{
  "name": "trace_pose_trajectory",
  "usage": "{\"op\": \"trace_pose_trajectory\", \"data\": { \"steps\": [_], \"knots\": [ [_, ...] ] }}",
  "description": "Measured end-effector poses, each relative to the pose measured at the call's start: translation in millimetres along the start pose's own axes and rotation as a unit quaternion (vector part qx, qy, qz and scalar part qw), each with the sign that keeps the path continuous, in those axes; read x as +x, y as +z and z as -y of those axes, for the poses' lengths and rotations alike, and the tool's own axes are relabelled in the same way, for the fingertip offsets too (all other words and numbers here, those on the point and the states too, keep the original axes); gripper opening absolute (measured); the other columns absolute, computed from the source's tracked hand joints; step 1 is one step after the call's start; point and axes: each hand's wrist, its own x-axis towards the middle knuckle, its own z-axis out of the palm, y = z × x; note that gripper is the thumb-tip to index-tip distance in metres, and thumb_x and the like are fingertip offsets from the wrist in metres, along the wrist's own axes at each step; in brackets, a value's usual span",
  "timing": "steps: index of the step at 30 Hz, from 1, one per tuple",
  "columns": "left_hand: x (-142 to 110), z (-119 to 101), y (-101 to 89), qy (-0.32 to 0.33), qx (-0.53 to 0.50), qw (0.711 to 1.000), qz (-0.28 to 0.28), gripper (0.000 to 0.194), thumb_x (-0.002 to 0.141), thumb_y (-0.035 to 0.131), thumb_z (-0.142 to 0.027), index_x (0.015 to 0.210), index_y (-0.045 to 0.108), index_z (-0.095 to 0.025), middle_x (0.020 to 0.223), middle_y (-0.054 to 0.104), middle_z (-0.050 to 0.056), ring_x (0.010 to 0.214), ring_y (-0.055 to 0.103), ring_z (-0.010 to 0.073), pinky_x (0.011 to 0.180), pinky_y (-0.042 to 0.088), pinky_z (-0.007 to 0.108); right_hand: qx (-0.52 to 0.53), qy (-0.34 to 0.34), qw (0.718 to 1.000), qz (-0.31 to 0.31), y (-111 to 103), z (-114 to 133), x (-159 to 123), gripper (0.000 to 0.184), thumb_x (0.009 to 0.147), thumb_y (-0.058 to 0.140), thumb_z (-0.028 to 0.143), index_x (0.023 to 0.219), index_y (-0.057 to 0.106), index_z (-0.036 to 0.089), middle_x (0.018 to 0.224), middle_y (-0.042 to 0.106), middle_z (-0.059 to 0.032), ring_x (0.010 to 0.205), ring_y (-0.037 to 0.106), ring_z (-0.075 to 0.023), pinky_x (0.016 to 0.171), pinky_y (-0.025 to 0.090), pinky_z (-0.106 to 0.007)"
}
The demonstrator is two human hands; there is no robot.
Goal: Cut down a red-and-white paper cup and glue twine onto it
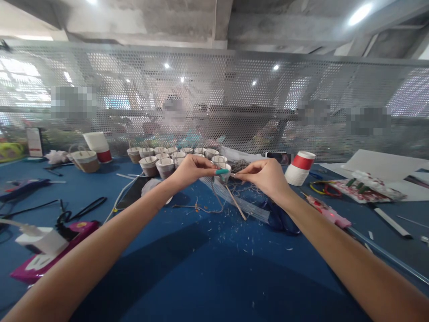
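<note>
My left hand (191,170) is raised over the table, thumb and fingers pinched on a small teal piece (221,171) whose kind I cannot make out. Close beside it, my right hand (266,176) pinches something thin and pale, too small to name. Grey-brown twine (222,203) hangs below the fingers and trails left across the table. A small white cup (225,177) shows behind the fingertips, partly hidden. Under the hands lie a thin tan stick (237,204), a bundle of clear strips (256,211) and a heap of loose twine (241,165).
Several small cups with twine handles (148,165) stand behind my left hand. White-and-red paper cups (296,178) are stacked at right, near a pink glue gun (330,212). A purple power strip (72,237) with a white plug lies left. A perforated metal screen (208,98) borders the table.
</note>
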Motion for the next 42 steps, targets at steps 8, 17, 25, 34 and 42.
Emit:
{"op": "trace_pose_trajectory", "data": {
  "steps": [8, 17, 25, 34, 42],
  "knots": [
    [1, 6, 6.1, -0.014, -0.017, 0.999, -0.047, 0.011, 0.052, 0.079, -0.015, 0.058, 0.070, -0.016, 0.061, 0.069, 0.000, 0.054, 0.059, 0.0080, 0.057, 0.048, 0.020, -0.015, -0.024, 0.999, -0.032, 3, 5, -5, 0.013, 0.059, 0.078, 0.028, 0.061, 0.071, 0.017, 0.058, 0.067, -0.0030, 0.053, 0.060, -0.0131, 0.051, 0.044, -0.025],
    [2, 18, 7.7, -0.009, -0.028, 0.997, -0.076, 0.011, 0.056, 0.077, -0.023, 0.062, 0.071, -0.017, 0.074, 0.072, 0.004, 0.060, 0.059, 0.0092, 0.059, 0.047, 0.023, -0.006, -0.018, 1.000, -0.021, 8, 7, -9, 0.014, 0.056, 0.078, 0.026, 0.060, 0.069, 0.017, 0.053, 0.065, -0.0012, 0.049, 0.059, -0.0128, 0.047, 0.043, -0.023],
    [1, 21, 13.2, -0.014, -0.060, 0.996, -0.064, 0.013, 0.056, 0.077, -0.021, 0.068, 0.072, -0.016, 0.068, 0.071, 0.003, 0.061, 0.059, 0.0092, 0.063, 0.047, 0.023, -0.009, 0.008, 0.999, -0.032, 13, 8, -9, 0.017, 0.055, 0.079, 0.027, 0.059, 0.066, 0.016, 0.052, 0.064, -0.0007, 0.051, 0.057, -0.0117, 0.051, 0.042, -0.025],
    [10, 34, -2.7, -0.037, -0.168, 0.981, -0.092, 0.020, 0.048, 0.082, -0.023, 0.061, 0.069, -0.016, 0.065, 0.068, 0.000, 0.064, 0.060, 0.0089, 0.066, 0.048, 0.022, -0.031, -0.016, 0.986, 0.164, 1, -1, 1, 0.014, 0.076, 0.062, 0.028, 0.074, 0.072, 0.019, 0.069, 0.071, -0.0039, 0.061, 0.065, -0.0150, 0.061, 0.048, -0.027],
    [1, 87, 21.5, -0.164, -0.256, 0.946, -0.110, 0.025, 0.047, 0.084, -0.021, 0.064, 0.068, -0.013, 0.064, 0.066, 0.001, 0.061, 0.058, 0.0078, 0.061, 0.046, 0.021, -0.256, 0.002, 0.957, 0.137, -1, -14, -13, 0.012, 0.072, 0.064, 0.016, 0.064, 0.072, 0.020, 0.060, 0.069, -0.0036, 0.060, 0.064, -0.0173, 0.061, 0.045, -0.027]
  ]
}}
